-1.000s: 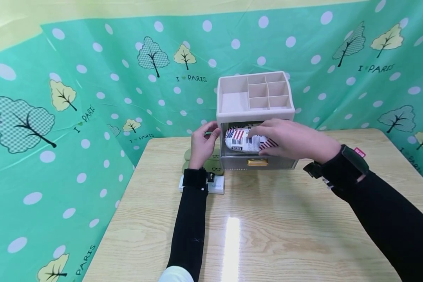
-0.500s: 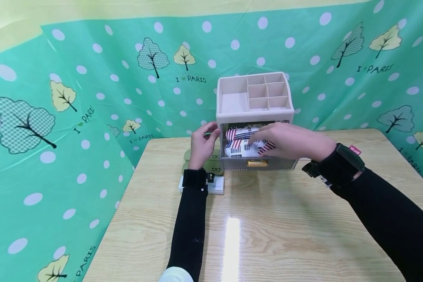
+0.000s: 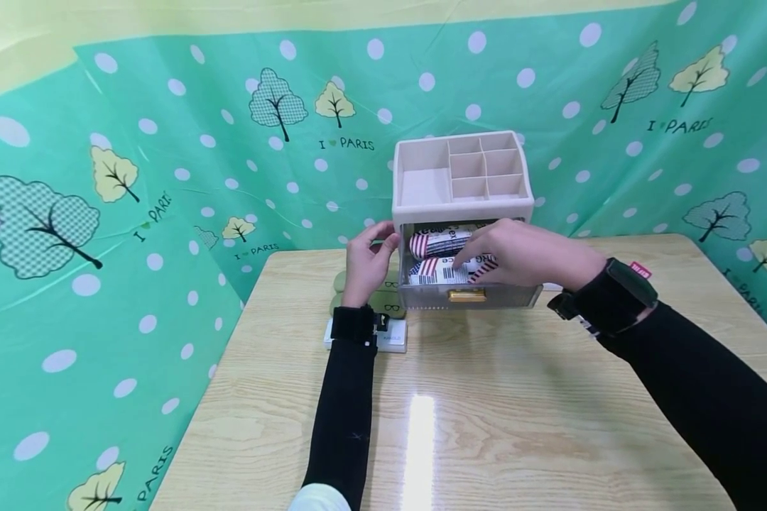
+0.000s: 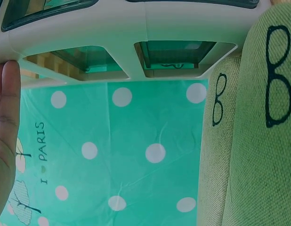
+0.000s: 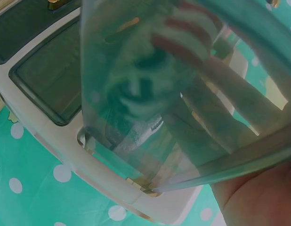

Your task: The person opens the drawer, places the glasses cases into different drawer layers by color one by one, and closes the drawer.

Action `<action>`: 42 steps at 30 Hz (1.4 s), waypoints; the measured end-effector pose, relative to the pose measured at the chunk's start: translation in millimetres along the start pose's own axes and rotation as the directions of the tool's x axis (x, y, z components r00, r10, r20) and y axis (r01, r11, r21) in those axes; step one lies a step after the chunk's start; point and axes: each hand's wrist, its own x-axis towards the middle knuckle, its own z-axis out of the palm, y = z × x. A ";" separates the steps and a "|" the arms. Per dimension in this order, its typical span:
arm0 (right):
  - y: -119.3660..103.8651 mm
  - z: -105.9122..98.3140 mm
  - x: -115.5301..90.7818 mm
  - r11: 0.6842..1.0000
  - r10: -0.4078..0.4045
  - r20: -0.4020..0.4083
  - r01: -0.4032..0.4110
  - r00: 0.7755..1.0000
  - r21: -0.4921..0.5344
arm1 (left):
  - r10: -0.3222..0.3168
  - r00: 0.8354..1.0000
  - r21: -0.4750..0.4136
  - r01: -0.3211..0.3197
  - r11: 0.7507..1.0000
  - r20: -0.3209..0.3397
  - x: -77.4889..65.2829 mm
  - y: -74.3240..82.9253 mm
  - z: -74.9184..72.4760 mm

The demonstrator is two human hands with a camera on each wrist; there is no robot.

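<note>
A white desktop organizer [image 3: 463, 211] stands at the table's back with its see-through grey drawer [image 3: 422, 297] pulled out. Inside lie two rounded glasses cases printed with newsprint and flags: a rear case [image 3: 436, 245] and a front case [image 3: 431, 271]. My right hand [image 3: 524, 250] reaches into the drawer and grips the front case by its right part, covering that end. Through the drawer wall, the right wrist view shows the fingers of the right hand [image 5: 258, 188] bent. My left hand [image 3: 366, 264] rests against the organizer's left side, fingers straight in the left wrist view.
Two green cloth glasses cases [image 3: 393, 308] with spectacles drawn on them lie left of the organizer. In front of these is a white box [image 3: 393, 339], partly behind the left wrist. A patterned cloth [image 3: 217, 142] hangs behind the wooden table [image 3: 518, 426].
My right hand has lowered the front printed case into the drawer, toward its front wall; the rear case now shows more fully. The left hand has stayed in place.
</note>
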 end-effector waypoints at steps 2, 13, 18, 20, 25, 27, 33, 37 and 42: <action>0.9 0.2 -0.7 1.000 -0.006 -0.008 0.006 1.000 -0.005 | 0.003 1.000 -0.009 -0.003 1.000 0.001 0.3 0.3 0.1; 2.1 -2.4 -9.6 1.000 -0.027 -0.103 0.026 0.994 -0.016 | -0.020 1.000 -0.022 0.020 1.000 -0.017 0.2 3.3 2.3; -3.6 -4.1 -19.7 0.999 -0.038 -0.208 0.034 0.977 -0.023 | -0.041 0.999 -0.003 0.041 0.999 -0.021 0.4 6.2 3.9; -7.3 -1.9 -23.3 0.997 -0.071 -0.272 0.061 0.960 -0.047 | -0.035 0.999 -0.004 0.035 0.999 -0.017 0.3 5.8 3.0; -20.5 9.4 -28.0 0.973 -0.225 -0.415 0.185 0.881 -0.136 | -0.001 1.000 -0.017 0.001 1.000 -0.001 -0.1 3.7 0.4; -26.8 14.9 -28.0 0.959 -0.279 -0.459 0.225 0.843 -0.170 | 0.000 1.000 -0.023 0.000 1.000 -0.003 -0.2 3.8 0.5; -43.4 29.8 -27.0 0.929 -0.360 -0.511 0.253 0.781 -0.269 | 0.007 1.000 -0.012 -0.007 1.000 -0.010 -0.4 2.6 0.3; -52.5 40.7 -28.5 0.912 -0.384 -0.502 0.234 0.775 -0.337 | 0.015 1.000 -0.007 -0.015 1.000 -0.006 0.0 2.2 -0.5; -59.5 56.2 -30.2 0.873 -0.424 -0.511 0.186 0.747 -0.451 | 0.003 1.000 -0.011 -0.003 1.000 -0.003 0.0 2.0 -0.8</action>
